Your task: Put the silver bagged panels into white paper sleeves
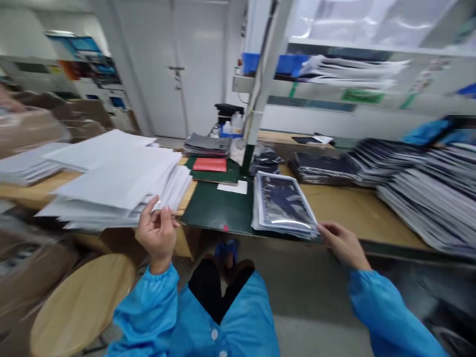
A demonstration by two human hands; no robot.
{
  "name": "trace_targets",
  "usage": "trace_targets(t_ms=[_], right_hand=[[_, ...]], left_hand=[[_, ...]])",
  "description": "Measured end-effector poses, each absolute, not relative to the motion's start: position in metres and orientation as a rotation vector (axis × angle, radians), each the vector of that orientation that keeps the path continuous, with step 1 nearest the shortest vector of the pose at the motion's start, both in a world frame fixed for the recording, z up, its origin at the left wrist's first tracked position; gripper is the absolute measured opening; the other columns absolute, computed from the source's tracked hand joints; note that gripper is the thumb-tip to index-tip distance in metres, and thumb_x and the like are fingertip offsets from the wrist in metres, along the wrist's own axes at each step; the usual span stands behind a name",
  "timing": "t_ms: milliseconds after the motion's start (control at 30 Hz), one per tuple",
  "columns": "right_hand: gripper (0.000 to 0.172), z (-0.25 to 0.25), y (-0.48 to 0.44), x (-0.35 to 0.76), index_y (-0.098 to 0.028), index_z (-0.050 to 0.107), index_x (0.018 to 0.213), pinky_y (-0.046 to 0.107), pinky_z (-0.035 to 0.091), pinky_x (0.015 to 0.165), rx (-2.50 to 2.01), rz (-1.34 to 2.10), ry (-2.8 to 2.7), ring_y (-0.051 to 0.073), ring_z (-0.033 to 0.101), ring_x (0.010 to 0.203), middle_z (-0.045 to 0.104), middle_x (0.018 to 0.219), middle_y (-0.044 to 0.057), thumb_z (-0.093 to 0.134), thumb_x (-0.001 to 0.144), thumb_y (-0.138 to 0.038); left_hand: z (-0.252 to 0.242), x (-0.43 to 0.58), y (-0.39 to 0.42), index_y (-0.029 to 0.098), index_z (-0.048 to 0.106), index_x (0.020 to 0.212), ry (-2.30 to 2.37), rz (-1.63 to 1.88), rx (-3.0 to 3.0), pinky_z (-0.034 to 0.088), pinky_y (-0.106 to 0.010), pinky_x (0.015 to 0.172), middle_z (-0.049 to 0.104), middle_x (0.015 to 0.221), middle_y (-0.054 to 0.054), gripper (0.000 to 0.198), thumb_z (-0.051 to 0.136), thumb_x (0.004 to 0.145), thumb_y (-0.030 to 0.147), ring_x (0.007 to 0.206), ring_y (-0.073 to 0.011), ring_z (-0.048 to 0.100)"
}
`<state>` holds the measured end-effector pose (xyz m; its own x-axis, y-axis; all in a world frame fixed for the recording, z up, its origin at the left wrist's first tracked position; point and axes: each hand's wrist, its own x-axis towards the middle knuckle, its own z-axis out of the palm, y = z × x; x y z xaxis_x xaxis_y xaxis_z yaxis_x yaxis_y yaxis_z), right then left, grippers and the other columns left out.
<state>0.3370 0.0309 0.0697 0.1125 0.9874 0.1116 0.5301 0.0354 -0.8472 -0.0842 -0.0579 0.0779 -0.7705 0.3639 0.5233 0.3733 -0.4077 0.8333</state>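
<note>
My left hand (158, 230) is at the front right corner of a large, uneven stack of white sheets (107, 178). Its fingers are curled with thumb and index close together; whether a sheet edge lies between them I cannot make out. My right hand (344, 243) pinches the near right corner of a small pile of white-bordered sheets (284, 203). The top one carries a dark, glossy panel that reflects light. This pile lies on the dark green mat (219, 213) at the table's front edge.
Tall stacks of dark and white sheets (439, 193) fill the right side. A post (256, 99) rises behind the mat, near a red booklet (210, 164). A round wooden stool (85, 302) stands at lower left. Another person's hand (11, 101) shows at far left.
</note>
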Motion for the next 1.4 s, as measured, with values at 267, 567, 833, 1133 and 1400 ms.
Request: trace_targets(t_ms=[267,567,833,1133,1400], right_hand=[[0.034,0.058,0.046,0.345,-0.019,0.062,0.066,0.022,0.043,0.039,-1.625,0.878,-1.396,0.013,0.053,0.042,0.059,0.049,-0.002,0.076,0.066,-0.05],[0.02,0.07,0.057,0.348,-0.018,0.064,0.06,0.02,0.041,0.036,-1.747,0.964,-1.409,0.015,0.059,0.045,0.061,0.048,0.0,0.079,0.069,-0.029],[0.031,0.073,0.066,0.351,-0.018,0.06,0.055,0.019,0.034,0.034,-1.779,1.082,-1.431,0.011,0.047,0.039,0.052,0.042,-0.003,0.083,0.066,-0.036],[0.022,0.091,0.071,0.341,-0.021,0.057,0.06,0.017,0.031,0.031,-1.774,0.978,-1.504,0.009,0.043,0.031,0.052,0.039,-0.007,0.072,0.074,-0.018],[0.024,0.1,0.073,0.335,-0.02,0.052,0.058,0.019,0.036,0.032,-1.747,1.096,-1.362,0.011,0.049,0.035,0.062,0.048,0.001,0.065,0.078,-0.016]], left_hand=[[0.042,-0.008,-0.027,0.02,0.075,0.095,-1.992,-2.176,-2.263,0.051,-0.023,0.051,0.073,0.075,-0.004,0.023,0.064,0.084,0.035,0.049,-0.0132,0.062],[0.015,0.063,0.027,0.015,0.07,0.094,-2.165,-2.23,-2.579,0.048,-0.023,0.048,0.071,0.076,-0.005,0.032,0.061,0.082,0.042,0.046,-0.014,0.063],[0.014,0.069,0.033,0.016,0.062,0.085,-2.233,-2.273,-2.503,0.04,-0.02,0.041,0.063,0.076,0.0,0.024,0.063,0.076,0.038,0.041,-0.0102,0.059],[0.016,0.072,0.042,0.019,0.06,0.096,-2.167,-2.064,-2.508,0.04,-0.021,0.052,0.058,0.066,0.005,0.022,0.064,0.075,0.026,0.05,-0.01,0.056],[0.018,0.073,0.042,0.019,0.058,0.096,-2.245,-1.983,-2.483,0.04,-0.023,0.056,0.056,0.065,0.005,0.023,0.064,0.078,0.031,0.054,-0.012,0.057]])
